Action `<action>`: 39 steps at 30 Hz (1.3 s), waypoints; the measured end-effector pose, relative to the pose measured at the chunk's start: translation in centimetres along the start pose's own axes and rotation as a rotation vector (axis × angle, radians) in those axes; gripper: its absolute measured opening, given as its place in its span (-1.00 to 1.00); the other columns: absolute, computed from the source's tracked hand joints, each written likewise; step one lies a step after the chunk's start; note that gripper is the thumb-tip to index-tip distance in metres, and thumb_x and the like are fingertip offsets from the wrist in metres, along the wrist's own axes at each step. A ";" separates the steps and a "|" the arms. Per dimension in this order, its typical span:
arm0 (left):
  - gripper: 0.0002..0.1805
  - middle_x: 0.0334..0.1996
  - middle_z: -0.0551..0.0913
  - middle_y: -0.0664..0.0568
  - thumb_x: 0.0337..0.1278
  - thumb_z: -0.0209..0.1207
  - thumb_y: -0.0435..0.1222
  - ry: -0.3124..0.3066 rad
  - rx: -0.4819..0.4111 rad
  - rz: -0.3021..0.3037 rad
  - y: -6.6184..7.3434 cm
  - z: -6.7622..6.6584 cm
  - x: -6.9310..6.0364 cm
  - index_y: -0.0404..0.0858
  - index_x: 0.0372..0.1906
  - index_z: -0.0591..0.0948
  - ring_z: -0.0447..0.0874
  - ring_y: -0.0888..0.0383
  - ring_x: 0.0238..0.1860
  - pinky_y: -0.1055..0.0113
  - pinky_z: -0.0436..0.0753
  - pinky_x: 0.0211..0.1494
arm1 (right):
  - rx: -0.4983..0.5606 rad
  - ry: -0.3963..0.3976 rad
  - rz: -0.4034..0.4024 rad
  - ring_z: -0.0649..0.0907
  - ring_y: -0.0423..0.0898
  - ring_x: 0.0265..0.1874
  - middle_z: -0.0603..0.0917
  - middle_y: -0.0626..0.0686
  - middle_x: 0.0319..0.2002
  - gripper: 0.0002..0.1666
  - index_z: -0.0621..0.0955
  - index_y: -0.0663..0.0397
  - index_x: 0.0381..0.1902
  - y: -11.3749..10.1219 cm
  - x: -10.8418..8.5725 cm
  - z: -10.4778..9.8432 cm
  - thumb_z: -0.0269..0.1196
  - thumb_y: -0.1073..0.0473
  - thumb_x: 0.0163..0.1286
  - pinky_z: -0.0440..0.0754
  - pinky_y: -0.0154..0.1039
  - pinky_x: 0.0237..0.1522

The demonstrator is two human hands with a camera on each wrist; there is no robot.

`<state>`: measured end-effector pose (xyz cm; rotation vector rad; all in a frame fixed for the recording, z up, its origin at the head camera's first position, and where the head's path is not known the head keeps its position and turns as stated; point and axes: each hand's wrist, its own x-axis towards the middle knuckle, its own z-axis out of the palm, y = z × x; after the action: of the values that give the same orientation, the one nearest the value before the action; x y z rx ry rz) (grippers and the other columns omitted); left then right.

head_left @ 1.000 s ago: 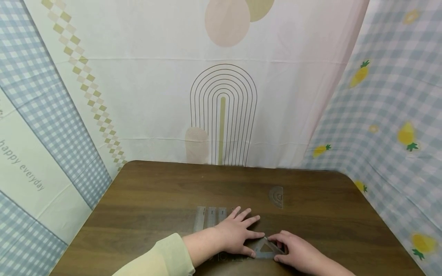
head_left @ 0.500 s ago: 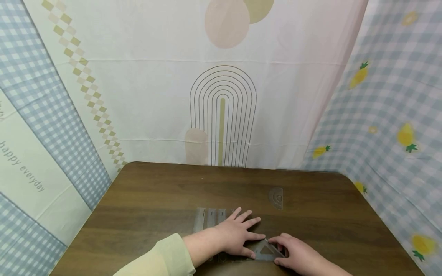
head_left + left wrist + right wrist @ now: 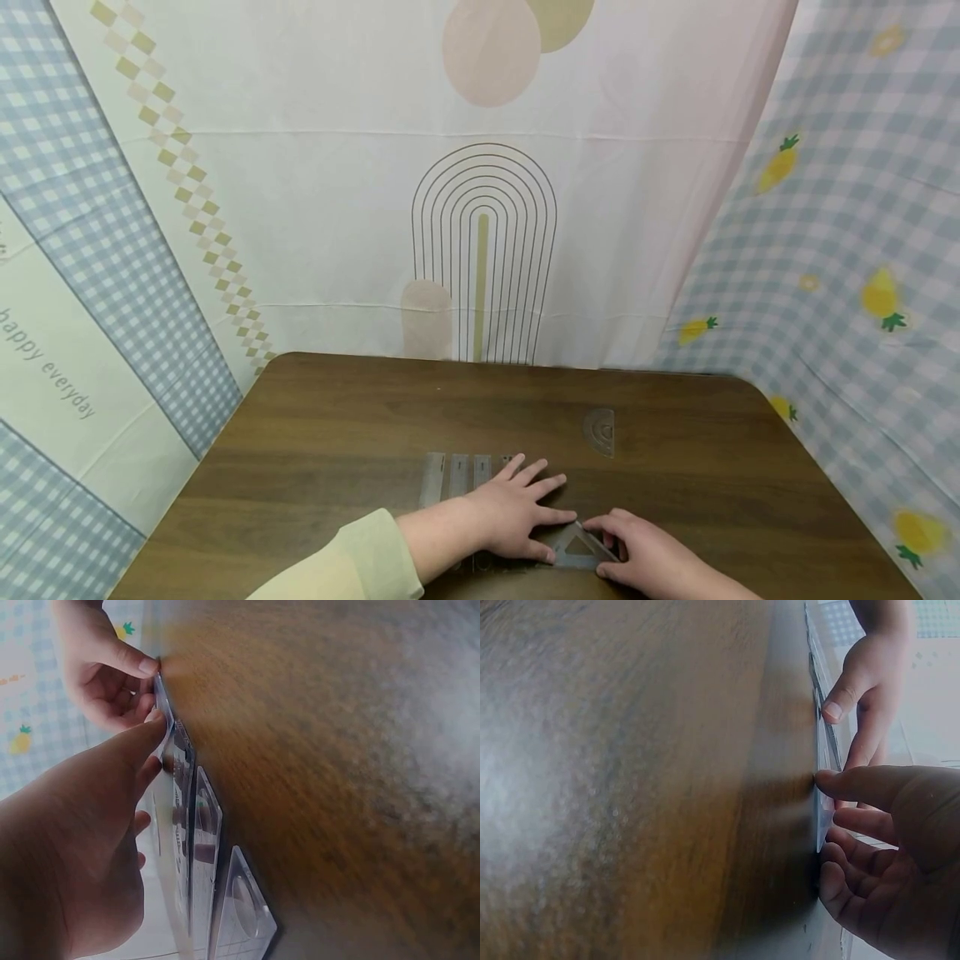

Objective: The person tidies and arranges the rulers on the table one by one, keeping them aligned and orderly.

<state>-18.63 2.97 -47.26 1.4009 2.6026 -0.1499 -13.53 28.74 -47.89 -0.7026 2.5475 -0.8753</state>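
Observation:
A clear plastic set square (image 3: 576,562) lies on the wooden table between my two hands. My left hand (image 3: 510,517) is spread, palm down, over a row of clear rulers (image 3: 460,475); its thumb and index finger reach the set square's left side. With thumb and index finger, my right hand (image 3: 645,550) holds the set square's right edge, its other fingers curled. Close up in the left wrist view are the rounded ends of rulers (image 3: 244,900) standing side by side. In the right wrist view the set square (image 3: 822,817) is seen edge-on, flat on the table. My palm covers part of the rulers.
A clear protractor (image 3: 592,429) lies farther back on the brown table (image 3: 337,408), beyond my right hand. White and checked cloths (image 3: 322,217) hang behind the table and along both sides.

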 end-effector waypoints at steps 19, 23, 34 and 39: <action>-0.22 0.58 -0.04 0.23 0.23 -0.23 0.43 0.009 -0.071 -0.046 0.2 -0.1 0.1 0.38 0.54 0.05 -0.20 0.05 0.58 0.00 -0.12 0.55 | 0.013 0.061 0.024 0.45 -0.33 -0.48 0.49 -0.13 -0.31 -0.41 0.57 0.11 0.18 0.2 0.0 -0.2 0.32 -0.13 0.35 0.44 -0.34 -0.47; -0.20 0.58 -0.02 0.20 0.27 -0.26 0.42 0.035 -0.088 -0.078 0.2 -0.1 0.0 0.30 0.56 0.05 -0.19 0.05 0.58 -0.01 -0.11 0.55 | -0.024 0.117 0.053 0.46 -0.34 -0.45 0.52 -0.15 -0.28 -0.44 0.59 0.06 0.15 0.2 0.0 -0.5 0.29 -0.17 0.36 0.46 -0.33 -0.45; -0.19 0.56 0.04 0.17 0.30 -0.28 0.40 0.093 -0.080 -0.120 0.3 0.0 0.1 0.21 0.57 0.09 -0.12 0.03 0.57 -0.02 -0.08 0.55 | -0.099 0.216 0.051 0.48 -0.36 -0.39 0.54 -0.21 -0.25 -0.52 0.61 -0.03 0.11 0.7 0.3 -0.9 0.28 -0.17 0.38 0.50 -0.34 -0.41; -0.19 0.56 0.07 0.13 0.32 -0.26 0.39 0.118 -0.077 -0.165 0.6 -0.1 0.4 0.17 0.57 0.11 -0.10 -0.01 0.57 -0.06 -0.07 0.54 | -0.196 0.307 0.052 0.54 -0.29 -0.26 0.56 -0.25 -0.16 -0.54 0.63 -0.11 0.10 1.3 0.5 -1.3 0.30 -0.18 0.35 0.56 -0.32 -0.30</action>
<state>-18.33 3.69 -47.26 1.2042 2.7864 0.0115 -15.00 29.94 -47.85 -0.5924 2.9413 -0.7740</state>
